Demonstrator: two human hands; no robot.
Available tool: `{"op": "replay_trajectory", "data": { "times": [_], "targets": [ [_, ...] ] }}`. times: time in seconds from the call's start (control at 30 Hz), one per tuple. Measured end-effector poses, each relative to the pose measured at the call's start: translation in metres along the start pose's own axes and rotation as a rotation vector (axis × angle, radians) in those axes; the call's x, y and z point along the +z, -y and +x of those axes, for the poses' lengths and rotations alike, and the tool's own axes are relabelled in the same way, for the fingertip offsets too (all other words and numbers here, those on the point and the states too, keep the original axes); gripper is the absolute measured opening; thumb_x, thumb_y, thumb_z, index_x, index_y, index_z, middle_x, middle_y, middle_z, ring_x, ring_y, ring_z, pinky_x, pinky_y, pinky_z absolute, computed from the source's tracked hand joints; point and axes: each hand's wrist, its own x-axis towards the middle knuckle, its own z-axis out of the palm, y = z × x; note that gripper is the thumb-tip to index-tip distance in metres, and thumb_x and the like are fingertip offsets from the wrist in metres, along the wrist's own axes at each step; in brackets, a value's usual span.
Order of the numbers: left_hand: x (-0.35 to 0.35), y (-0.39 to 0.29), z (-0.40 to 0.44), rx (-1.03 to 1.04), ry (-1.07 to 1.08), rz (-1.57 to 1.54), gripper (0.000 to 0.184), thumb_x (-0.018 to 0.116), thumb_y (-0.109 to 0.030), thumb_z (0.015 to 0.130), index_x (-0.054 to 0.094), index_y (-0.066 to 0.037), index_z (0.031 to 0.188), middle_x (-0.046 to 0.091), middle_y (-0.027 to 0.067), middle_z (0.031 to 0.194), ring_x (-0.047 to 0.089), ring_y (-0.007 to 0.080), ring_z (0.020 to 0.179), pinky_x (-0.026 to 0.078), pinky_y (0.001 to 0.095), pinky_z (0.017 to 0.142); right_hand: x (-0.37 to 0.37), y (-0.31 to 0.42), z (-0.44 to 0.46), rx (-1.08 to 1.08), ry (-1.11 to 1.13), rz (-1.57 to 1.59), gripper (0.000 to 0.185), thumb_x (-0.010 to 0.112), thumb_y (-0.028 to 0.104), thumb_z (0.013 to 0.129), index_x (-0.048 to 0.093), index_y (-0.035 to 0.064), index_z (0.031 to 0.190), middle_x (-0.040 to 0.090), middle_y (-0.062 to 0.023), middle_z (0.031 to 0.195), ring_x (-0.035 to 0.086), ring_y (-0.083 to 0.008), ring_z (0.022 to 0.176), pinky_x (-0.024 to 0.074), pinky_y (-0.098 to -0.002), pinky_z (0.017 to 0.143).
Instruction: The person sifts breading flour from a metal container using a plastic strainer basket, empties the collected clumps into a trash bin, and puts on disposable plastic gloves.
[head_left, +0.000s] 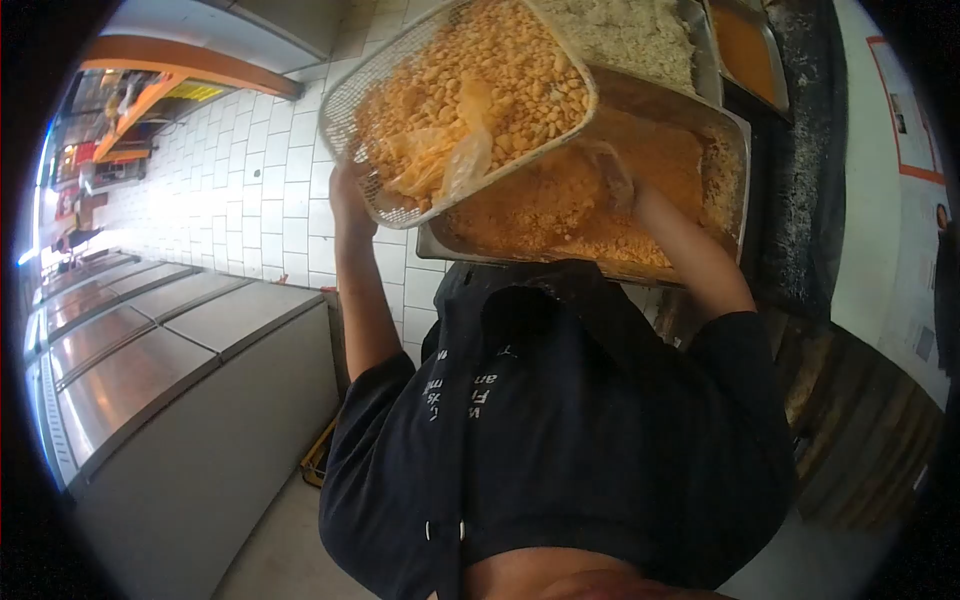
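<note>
My left hand (352, 198) grips the near left edge of a pale perforated basket (345, 115), which is tilted above a metal tray. Orange-coated chunks (520, 75) fill the basket, with a crumpled clear plastic bag (468, 150) lying on them. The large metal tray (733, 150) holds orange powder (650, 135) and small crumbs along its near side. My right hand (618, 185) is over the powder in the tray; its fingers are blurred, and whether they hold anything cannot be made out.
Behind the tray lies another tray of pale greenish crumbs (630, 35), and at the back right one with orange contents (745, 50). Steel-topped counters (150, 340) stand at the left. A wall (870, 200) is at the right, near a round slatted wooden surface (860, 430).
</note>
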Motion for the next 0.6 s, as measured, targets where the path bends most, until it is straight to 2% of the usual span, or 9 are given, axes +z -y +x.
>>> {"op": "replay_trajectory", "data": {
  "times": [0.13, 0.17, 0.27, 0.3, 0.37, 0.4, 0.43, 0.5, 0.6],
  "targets": [
    [0.005, -0.007, -0.006, -0.011, 0.048, 0.043, 0.054, 0.035, -0.014, 0.084, 0.038, 0.010, 0.132, 0.054, 0.0247, 0.120, 0.063, 0.0313, 0.101, 0.057, 0.0382, 0.082, -0.027, 0.014, -0.048, -0.401, -0.089, -0.350, 0.059, 0.040, 0.050, 0.096, 0.041, 0.0084, 0.138, 0.041, -0.0111, 0.138, 0.046, -0.0271, 0.122, 0.0424, -0.0429, 0.098],
    [0.007, -0.011, -0.007, -0.024, 0.064, 0.037, 0.053, 0.036, -0.014, 0.084, 0.039, 0.010, 0.132, 0.054, 0.0244, 0.120, 0.062, 0.0313, 0.103, 0.057, 0.0386, 0.082, -0.011, 0.031, -0.070, -0.086, -0.151, 0.448, 0.054, 0.046, 0.045, 0.096, 0.044, 0.0074, 0.134, 0.054, -0.0106, 0.126, 0.058, -0.0270, 0.109, 0.0518, -0.0412, 0.088],
    [0.013, -0.021, -0.007, -0.024, 0.000, 0.111, 0.050, 0.038, -0.012, 0.084, 0.042, 0.011, 0.129, 0.056, 0.0226, 0.118, 0.062, 0.0295, 0.101, 0.054, 0.0378, 0.084, -0.006, 0.041, -0.103, -0.269, -0.330, 0.534, 0.051, 0.048, 0.039, 0.096, 0.044, 0.0061, 0.134, 0.053, -0.0120, 0.128, 0.058, -0.0273, 0.110, 0.0533, -0.0411, 0.086],
    [0.016, -0.027, -0.008, -0.039, -0.083, 0.199, 0.049, 0.039, -0.011, 0.084, 0.043, 0.011, 0.127, 0.056, 0.0220, 0.118, 0.062, 0.0287, 0.100, 0.054, 0.0372, 0.084, 0.002, 0.046, -0.115, -0.282, -0.345, 0.542, 0.051, 0.048, 0.039, 0.096, 0.044, 0.0061, 0.134, 0.053, -0.0120, 0.128, 0.058, -0.0273, 0.110, 0.0533, -0.0411, 0.086],
    [0.015, -0.036, -0.007, -0.048, -0.050, 0.243, 0.048, 0.040, -0.011, 0.083, 0.046, 0.011, 0.125, 0.057, 0.0209, 0.117, 0.062, 0.0270, 0.097, 0.052, 0.0351, 0.084, 0.022, 0.065, -0.138, -0.507, -0.262, 0.552, 0.049, 0.046, 0.037, 0.098, 0.044, 0.0042, 0.134, 0.052, -0.0133, 0.129, 0.057, -0.0278, 0.111, 0.0534, -0.0419, 0.087],
    [0.010, -0.035, -0.004, -0.025, 0.010, 0.239, 0.047, 0.041, -0.011, 0.083, 0.047, 0.011, 0.124, 0.058, 0.0201, 0.115, 0.061, 0.0264, 0.097, 0.051, 0.0345, 0.083, 0.034, 0.080, -0.148, -0.449, -0.288, 0.577, 0.068, 0.046, 0.052, 0.094, 0.037, 0.0021, 0.138, 0.046, -0.0159, 0.136, 0.054, -0.0328, 0.115, 0.0505, -0.0474, 0.091],
    [0.006, -0.037, -0.003, -0.003, 0.072, 0.234, 0.046, 0.041, -0.011, 0.083, 0.048, 0.011, 0.123, 0.059, 0.0193, 0.114, 0.061, 0.0258, 0.097, 0.050, 0.0338, 0.083, 0.048, 0.092, -0.158, -0.468, -0.306, 0.583, 0.068, 0.046, 0.052, 0.094, 0.037, 0.0021, 0.138, 0.046, -0.0159, 0.136, 0.054, -0.0328, 0.115, 0.0505, -0.0474, 0.091],
    [0.028, -0.054, -0.019, -0.025, 0.057, 0.261, 0.044, 0.042, -0.011, 0.083, 0.050, 0.011, 0.121, 0.060, 0.0184, 0.112, 0.059, 0.0248, 0.097, 0.048, 0.0334, 0.084, 0.085, 0.121, -0.184, -0.676, -0.377, 0.378, 0.066, 0.052, 0.048, 0.092, 0.039, 0.0008, 0.137, 0.050, -0.0156, 0.131, 0.055, -0.0294, 0.114, 0.0500, -0.0431, 0.093],
    [0.068, -0.090, -0.030, -0.143, 0.188, 0.307, 0.040, 0.042, -0.009, 0.083, 0.053, 0.009, 0.117, 0.061, 0.0161, 0.108, 0.059, 0.0235, 0.096, 0.047, 0.0329, 0.084, 0.146, 0.196, -0.211, -0.570, -0.456, 0.056, 0.062, 0.058, 0.045, 0.089, 0.046, 0.0024, 0.132, 0.059, -0.0132, 0.117, 0.059, -0.0254, 0.102, 0.0507, -0.0374, 0.087]
  ]
}}
